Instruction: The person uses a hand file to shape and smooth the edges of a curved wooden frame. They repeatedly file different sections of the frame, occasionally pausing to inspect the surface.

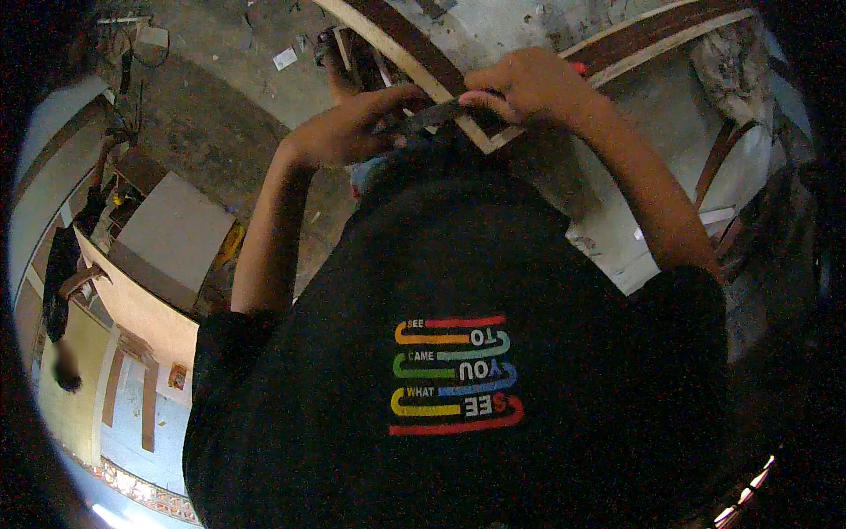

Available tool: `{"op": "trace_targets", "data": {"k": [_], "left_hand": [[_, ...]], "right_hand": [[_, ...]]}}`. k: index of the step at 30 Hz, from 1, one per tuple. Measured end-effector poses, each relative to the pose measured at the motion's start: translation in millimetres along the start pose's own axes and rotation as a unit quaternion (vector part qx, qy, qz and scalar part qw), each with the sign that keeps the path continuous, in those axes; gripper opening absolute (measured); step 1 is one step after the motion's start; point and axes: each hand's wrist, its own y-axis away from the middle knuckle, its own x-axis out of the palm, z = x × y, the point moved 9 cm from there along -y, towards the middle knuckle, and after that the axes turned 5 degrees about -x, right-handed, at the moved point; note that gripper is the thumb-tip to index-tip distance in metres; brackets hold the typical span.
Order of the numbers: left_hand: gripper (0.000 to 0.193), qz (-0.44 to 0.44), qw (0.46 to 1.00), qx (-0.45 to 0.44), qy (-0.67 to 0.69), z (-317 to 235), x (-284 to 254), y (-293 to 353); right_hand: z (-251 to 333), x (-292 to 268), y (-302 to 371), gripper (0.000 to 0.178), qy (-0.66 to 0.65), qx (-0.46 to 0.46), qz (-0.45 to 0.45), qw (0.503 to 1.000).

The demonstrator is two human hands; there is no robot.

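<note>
Two pale-edged, dark-faced wooden strips meet in a V-shaped corner [487, 139] in front of my chest. My left hand [348, 128] is left of that corner, its fingers closed around a dark, flat, narrow bar [434, 115]. The bar slants up to the right toward the joint; its exact kind is unclear. Above the corner, my right hand [533, 88] is closed, thumb and fingers pinched at the bar's right end and over the wood. What lies inside its fingers is hidden. A small red piece [579, 69] shows beside the right hand's back.
One strip [388, 40] runs up-left, the other [661, 35] up-right. A grey-topped box or table [172, 234] stands at left, a yellow object [230, 245] beside it. Another person [75, 256] is at far left. Crumpled sheeting [727, 70] lies at upper right.
</note>
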Motion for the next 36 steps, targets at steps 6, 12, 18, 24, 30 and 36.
{"op": "trace_targets", "data": {"k": [6,12,18,24,30,36], "left_hand": [[0.051,0.001,1.0,-0.017,-0.022,-15,-4,-12],[0.034,0.005,0.994,-0.103,-0.042,-12,25,-26],[0.029,-0.019,0.998,0.007,-0.061,-17,23,-30],[0.032,0.063,0.99,-0.012,-0.125,-11,18,-38],[0.034,0.03,0.996,0.003,-0.09,-15,18,-30],[0.031,0.111,0.993,-0.023,0.032,-9,41,-31]], "right_hand": [[1,-17,7,0.03,0.004,-0.022,0.004,1.0],[-25,-31,10,0.029,0.047,-0.006,0.054,0.997],[-31,-15,14,0.032,0.046,-0.007,-0.01,0.999],[-22,-5,18,0.032,0.066,0.024,-0.012,0.997],[-8,-2,16,0.033,0.075,0.063,-0.019,0.995],[-2,-5,12,0.036,0.076,0.041,-0.003,0.996]]}}
